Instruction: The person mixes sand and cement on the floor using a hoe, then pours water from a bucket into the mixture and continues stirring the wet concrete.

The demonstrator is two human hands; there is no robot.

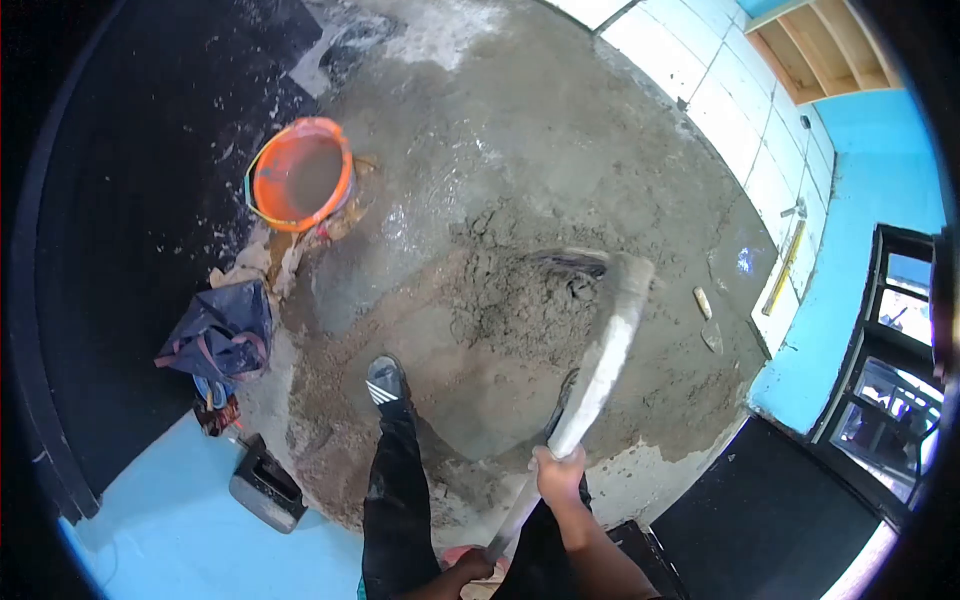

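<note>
My right hand (558, 472) grips the mortar-caked handle (600, 360) of a hoe about halfway up. Lower down, at the frame's bottom edge, my left hand (468, 570) holds the end of the same handle. The hoe's blade (578, 263) is dug into a heap of wet grey mortar (520, 300) spread on the floor. My left foot in a dark shoe (385, 380) stands on the edge of the mix, and my trousers are dark and spattered.
An orange bucket (300, 175) holding grey slurry stands at the heap's upper left. A dark bag (225, 330) and a dark box (265, 487) lie at the left. A trowel (708, 325) and a yellow level (783, 268) rest by the white tiled wall (740, 110).
</note>
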